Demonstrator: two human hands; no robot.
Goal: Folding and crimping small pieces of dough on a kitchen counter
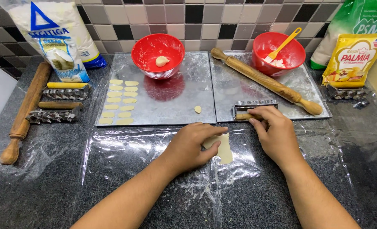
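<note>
We see the left hand (192, 146) pressing on a flat piece of dough (223, 148), fingers curled over its upper left edge, thumb pinching the side; so this grip is closed on the dough. The dough lies on clear plastic sheet (125, 148) covering the dark granite table (40, 191), just in front of the near edge of the right metal tray (222, 97). The right hand (277, 135) sits just right of the dough, fingers wrapped around the wooden handle of a metal dough cutter (253, 108); grip closed on it. The cutter rests at the near edge of the right metal tray.

On the same tray: a wooden rolling pin (264, 80) lying diagonally, and behind it a red bowl (296, 53) with a yellow-handled brush (284, 44) inside. Left of the right metal tray is the left metal tray (171, 101), touching it edge to edge. It carries another red bowl (152, 51) holding a dough lump (162, 61), two columns of cut dough ovals (120, 101) at its far left side, and one single oval (198, 109) near the seam.

Further left of that tray: two more cutters (61, 104), a second rolling pin (25, 112), a flour bag (55, 36). Right of the right metal tray: a yellow margarine pouch (353, 57), a green-white bag (358, 19), more small metal cutters (349, 94).
</note>
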